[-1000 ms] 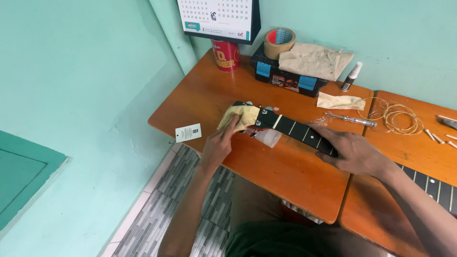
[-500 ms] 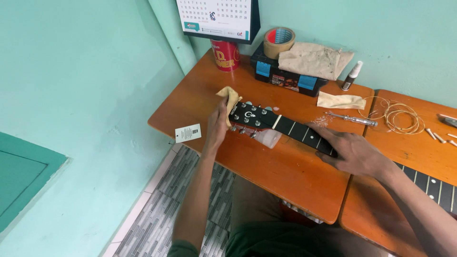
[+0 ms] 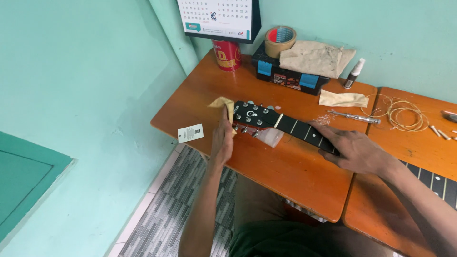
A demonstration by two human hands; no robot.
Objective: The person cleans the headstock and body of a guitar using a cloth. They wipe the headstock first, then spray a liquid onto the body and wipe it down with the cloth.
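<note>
A guitar lies across the orange table [image 3: 285, 166], its black headstock [image 3: 254, 114] with silver tuning pegs pointing left. My left hand [image 3: 222, 135] grips a yellow cloth [image 3: 223, 103] pressed against the headstock's left end. My right hand [image 3: 352, 150] lies flat on the dark fretted neck [image 3: 304, 132], holding it down. A small clear plastic piece [image 3: 271, 138] sits under the neck just past the nut.
At the back stand a red cup [image 3: 227, 54], a black and blue toolbox [image 3: 285, 74] with a tape roll [image 3: 280, 41] and a beige rag [image 3: 314, 57] on it, and a small bottle [image 3: 353, 74]. Coiled strings [image 3: 400, 112], a screwdriver [image 3: 354, 116], and a paper tag [image 3: 190, 133] lie around.
My left hand slid the yellow cloth from on top of the headstock to its left end. My right hand stayed on the neck.
</note>
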